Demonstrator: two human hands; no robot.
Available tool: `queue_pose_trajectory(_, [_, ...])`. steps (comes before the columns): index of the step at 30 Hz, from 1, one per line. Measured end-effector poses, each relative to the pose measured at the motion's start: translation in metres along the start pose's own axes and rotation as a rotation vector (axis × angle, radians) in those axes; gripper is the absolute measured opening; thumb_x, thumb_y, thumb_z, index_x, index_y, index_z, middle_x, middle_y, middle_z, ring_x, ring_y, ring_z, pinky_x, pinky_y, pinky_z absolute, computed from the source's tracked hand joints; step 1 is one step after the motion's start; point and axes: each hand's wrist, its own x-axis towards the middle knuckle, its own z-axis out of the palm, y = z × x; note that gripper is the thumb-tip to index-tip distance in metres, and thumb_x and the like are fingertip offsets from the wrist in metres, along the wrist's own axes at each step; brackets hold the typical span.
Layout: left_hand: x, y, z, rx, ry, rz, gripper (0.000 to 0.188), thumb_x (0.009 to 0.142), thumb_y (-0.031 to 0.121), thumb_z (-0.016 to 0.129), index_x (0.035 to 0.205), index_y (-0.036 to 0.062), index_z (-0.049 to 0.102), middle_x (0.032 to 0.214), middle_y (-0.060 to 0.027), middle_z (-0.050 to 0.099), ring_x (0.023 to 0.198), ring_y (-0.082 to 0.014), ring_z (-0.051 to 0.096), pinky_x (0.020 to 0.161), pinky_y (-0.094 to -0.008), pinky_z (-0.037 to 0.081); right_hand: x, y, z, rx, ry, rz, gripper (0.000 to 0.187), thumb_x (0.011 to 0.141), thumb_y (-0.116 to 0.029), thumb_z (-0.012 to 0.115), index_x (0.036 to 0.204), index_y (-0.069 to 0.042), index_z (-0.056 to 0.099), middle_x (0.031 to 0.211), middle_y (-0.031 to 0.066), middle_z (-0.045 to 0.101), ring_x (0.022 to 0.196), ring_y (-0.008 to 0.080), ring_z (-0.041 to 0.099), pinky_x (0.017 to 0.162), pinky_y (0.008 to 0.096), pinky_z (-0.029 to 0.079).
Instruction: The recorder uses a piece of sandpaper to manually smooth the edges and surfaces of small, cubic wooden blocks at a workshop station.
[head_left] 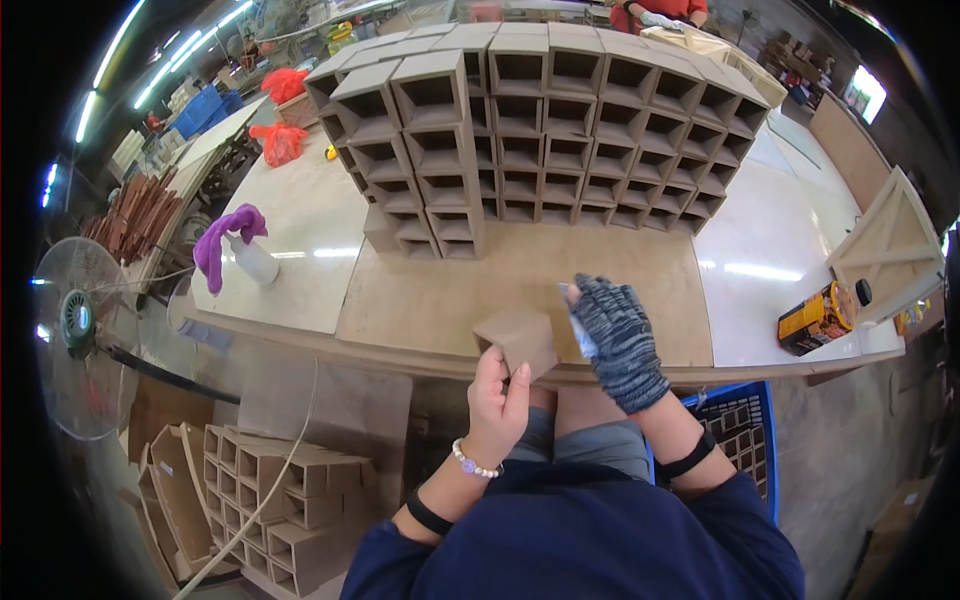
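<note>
My bare left hand (497,405) grips a small brown open-ended box (518,340) at the table's front edge, thumb on one side and fingers on the other. To its right, apart from the box, my right hand (620,340) wears a grey knitted glove with bare fingertips. It is closed on a flat pale blue-white piece (580,335) that shows along the palm side; its kind cannot be made out. Beyond both hands, a tall stack of the same kind of brown boxes (570,125) stands on the table, open ends toward me.
On the white-and-brown table (640,290) stand a white bottle (255,262) with a purple cloth (228,240) at left and a dark-capped jar (818,318) at right. More boxes (290,490) are stacked lower left, near a fan (78,325). A blue crate (765,440) sits below right. Another person (665,12) works beyond.
</note>
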Motion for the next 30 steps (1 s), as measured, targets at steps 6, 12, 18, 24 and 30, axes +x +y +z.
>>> queue_pose_trajectory(6, [0.000, 0.001, 0.003, -0.022, 0.034, 0.019, 0.027, 0.088, 0.001, 0.045, 0.113, -0.0060, 0.042, 0.103, -0.0127, 0.057, 0.092, -0.0128, 0.056, 0.081, -0.0238, 0.043, -0.006, -0.028, -0.004, 0.156, 0.027, -0.304, 0.037, 0.080, -0.013, 0.048, 0.116, -0.020, 0.054, 0.120, 0.0090, 0.052, 0.110, 0.0287, 0.049, 0.096, 0.0463, 0.034])
queue_pose_trajectory(12, [-0.004, 0.003, 0.001, 0.005, 0.032, 0.018, 0.028, 0.088, 0.002, 0.046, 0.114, -0.0071, 0.040, 0.105, -0.0126, 0.056, 0.094, -0.0144, 0.056, 0.082, -0.0246, 0.043, -0.003, -0.008, -0.003, 0.109, 0.121, -0.097, 0.038, 0.076, -0.004, 0.052, 0.114, -0.007, 0.053, 0.113, 0.0160, 0.055, 0.103, 0.0318, 0.053, 0.092, 0.0417, 0.038])
queue_pose_trajectory(18, [-0.007, -0.002, -0.002, 0.155, 0.051, 0.081, 0.025, 0.084, 0.003, 0.052, 0.107, -0.0061, 0.046, 0.088, -0.0128, 0.055, 0.081, -0.0192, 0.057, 0.070, -0.0268, 0.044, -0.003, -0.026, -0.018, 0.301, 0.214, -0.114, 0.049, 0.076, -0.005, 0.053, 0.124, -0.006, 0.046, 0.119, 0.0155, 0.051, 0.107, 0.0303, 0.050, 0.092, 0.0416, 0.038])
queue_pose_trajectory(24, [-0.004, -0.007, -0.004, 0.474, 0.100, 0.308, 0.024, 0.077, 0.001, 0.056, 0.100, -0.0050, 0.052, 0.067, -0.0129, 0.049, 0.067, -0.0311, 0.053, 0.063, -0.0342, 0.042, -0.003, -0.035, -0.020, 0.342, 0.195, -0.050, 0.057, 0.069, 0.009, 0.051, 0.124, -0.004, 0.045, 0.121, 0.0154, 0.050, 0.110, 0.0330, 0.049, 0.097, 0.0407, 0.036])
queue_pose_trajectory(30, [0.000, 0.000, -0.005, 0.702, 0.032, 0.520, 0.032, 0.077, 0.001, 0.055, 0.107, -0.0091, 0.049, 0.075, -0.0135, 0.055, 0.073, -0.0339, 0.055, 0.076, -0.0386, 0.043, 0.001, -0.037, -0.013, 0.225, 0.019, -0.274, 0.044, 0.078, -0.009, 0.048, 0.122, -0.006, 0.047, 0.115, 0.0136, 0.053, 0.108, 0.0316, 0.049, 0.096, 0.0445, 0.035])
